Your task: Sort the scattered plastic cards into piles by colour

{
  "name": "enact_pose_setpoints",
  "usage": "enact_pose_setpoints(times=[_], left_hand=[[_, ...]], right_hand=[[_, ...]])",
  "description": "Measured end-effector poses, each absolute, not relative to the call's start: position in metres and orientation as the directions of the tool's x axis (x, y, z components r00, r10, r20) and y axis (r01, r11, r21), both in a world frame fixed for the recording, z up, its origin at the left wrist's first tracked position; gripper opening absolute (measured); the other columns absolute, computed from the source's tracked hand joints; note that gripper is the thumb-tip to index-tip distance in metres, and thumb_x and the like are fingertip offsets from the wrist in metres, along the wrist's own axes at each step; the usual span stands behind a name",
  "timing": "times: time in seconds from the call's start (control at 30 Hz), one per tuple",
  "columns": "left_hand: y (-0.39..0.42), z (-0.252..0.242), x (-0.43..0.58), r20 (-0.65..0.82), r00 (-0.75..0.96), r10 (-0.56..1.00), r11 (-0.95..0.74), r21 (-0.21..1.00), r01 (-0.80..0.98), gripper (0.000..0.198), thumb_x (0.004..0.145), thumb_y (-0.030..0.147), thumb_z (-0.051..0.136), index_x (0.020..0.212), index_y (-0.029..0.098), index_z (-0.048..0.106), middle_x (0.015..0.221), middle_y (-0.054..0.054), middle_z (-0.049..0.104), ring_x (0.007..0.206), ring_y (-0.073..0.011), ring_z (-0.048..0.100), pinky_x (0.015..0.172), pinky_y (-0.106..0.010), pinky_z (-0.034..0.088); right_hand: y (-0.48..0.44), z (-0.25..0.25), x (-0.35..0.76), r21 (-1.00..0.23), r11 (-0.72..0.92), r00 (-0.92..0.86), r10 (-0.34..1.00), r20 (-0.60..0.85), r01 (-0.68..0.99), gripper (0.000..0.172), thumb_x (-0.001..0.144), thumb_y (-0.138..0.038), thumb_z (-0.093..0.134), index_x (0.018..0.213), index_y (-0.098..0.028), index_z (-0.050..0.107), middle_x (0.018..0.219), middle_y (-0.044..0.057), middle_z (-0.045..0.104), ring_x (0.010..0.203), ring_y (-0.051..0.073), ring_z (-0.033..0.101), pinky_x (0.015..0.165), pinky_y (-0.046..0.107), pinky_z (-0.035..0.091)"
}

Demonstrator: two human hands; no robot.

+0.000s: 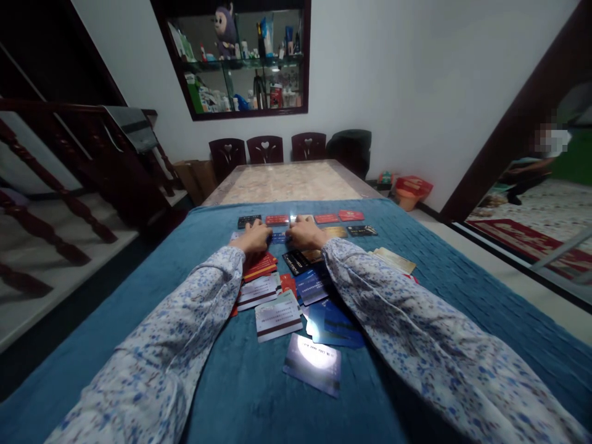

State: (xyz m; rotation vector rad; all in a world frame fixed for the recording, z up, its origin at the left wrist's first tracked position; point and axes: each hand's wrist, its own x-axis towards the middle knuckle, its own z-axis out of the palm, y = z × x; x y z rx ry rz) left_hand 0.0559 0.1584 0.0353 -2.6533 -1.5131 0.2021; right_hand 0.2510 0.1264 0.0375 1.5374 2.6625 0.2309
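Between my two hands a small blue card (279,238) lies at the far end of the blue cloth. My left hand (256,237) has its fingers bent together at the card's left edge. At the opposite edge, the curled fingers of my right hand (306,234) touch it too. Behind them runs a row of cards, including a black card (249,221), a red card (277,220) and another red card (327,218). A gold card (335,232) and a black patterned card (362,230) lie right of my right hand. My fingertips are small and partly hidden.
Nearer me spread overlapping loose cards: red cards (259,266), a white card (278,317), blue cards (337,327) and a glare-lit card (313,364). Blue cloth (240,394) covers the near table (287,179). Chairs (264,150) stand beyond; a person (539,157) sits at far right.
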Motion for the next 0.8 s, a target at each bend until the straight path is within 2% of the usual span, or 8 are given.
enact_pose_setpoints(times=[0.37,0.53,0.8], left_hand=[[0.166,0.027,0.052,-0.049,0.516,0.855,-0.517,-0.152,0.842,0.046,0.073,0.012,0.058,0.114,0.024,0.074,0.125,-0.017,0.065,0.134,-0.0392,0.043,0.105,-0.058,0.040],[0.159,0.028,0.052,-0.011,0.530,0.848,-0.526,-0.140,0.839,0.045,0.078,0.011,0.056,0.117,0.023,0.073,0.128,-0.016,0.065,0.136,-0.0389,0.042,0.105,-0.059,0.039],[0.138,0.037,0.057,0.032,0.579,0.815,-0.575,-0.084,0.814,0.058,0.081,0.010,0.057,0.136,0.027,0.065,0.139,-0.013,0.061,0.141,-0.0372,0.038,0.111,-0.059,0.035]], right_hand=[[0.089,0.045,0.266,0.137,0.449,-0.460,0.885,0.070,0.883,0.034,0.096,-0.032,0.057,0.124,-0.020,0.074,0.132,0.017,0.070,0.128,0.036,0.047,0.097,0.048,0.038],[0.075,0.041,0.273,0.123,0.428,-0.439,0.895,0.082,0.895,0.036,0.097,-0.034,0.057,0.127,-0.022,0.073,0.131,0.015,0.071,0.128,0.036,0.047,0.099,0.049,0.038],[0.057,0.040,0.277,0.068,0.371,-0.376,0.924,0.077,0.926,0.037,0.099,-0.042,0.055,0.123,-0.022,0.073,0.132,0.017,0.070,0.130,0.037,0.045,0.098,0.048,0.038]])
